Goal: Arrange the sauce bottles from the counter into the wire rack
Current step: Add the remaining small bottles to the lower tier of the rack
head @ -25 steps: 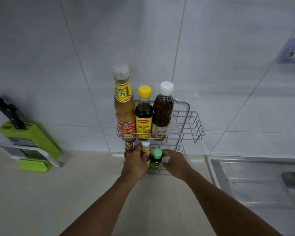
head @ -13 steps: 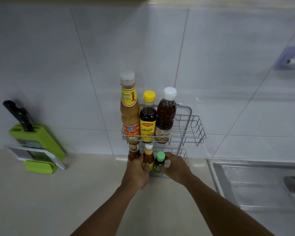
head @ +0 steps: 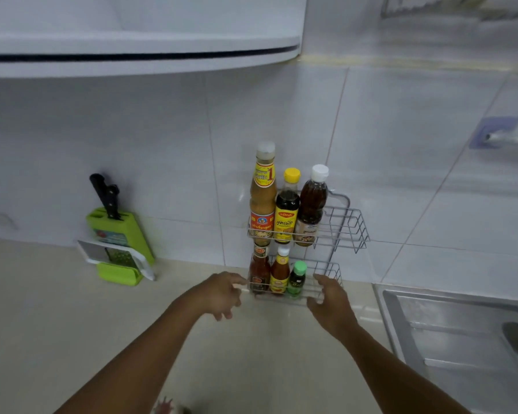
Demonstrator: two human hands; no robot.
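A two-tier wire rack [head: 349, 227] stands against the tiled wall. Its upper tier holds three tall bottles: a tan sauce bottle [head: 262, 194], a dark bottle with a yellow cap [head: 287, 207] and a brown bottle with a white cap [head: 311, 204]. The lower tier holds a red sauce bottle [head: 259, 271], a small orange bottle with a white cap [head: 279, 271] and a small green-capped bottle [head: 296, 279]. My left hand [head: 222, 294] hovers open just left of the lower tier. My right hand [head: 331, 300] is open at its right front corner, holding nothing.
A green knife block [head: 118, 231] with a black-handled knife and a grater stands at the left by the wall. A steel sink [head: 461, 339] lies to the right. A white cabinet [head: 132, 49] overhangs the beige counter [head: 72, 324]. A purple wall hook [head: 491, 132] is at right.
Both hands have let go of the small bottles in the lower tier and drawn apart to either side. The view has tilted upward and pulled back.
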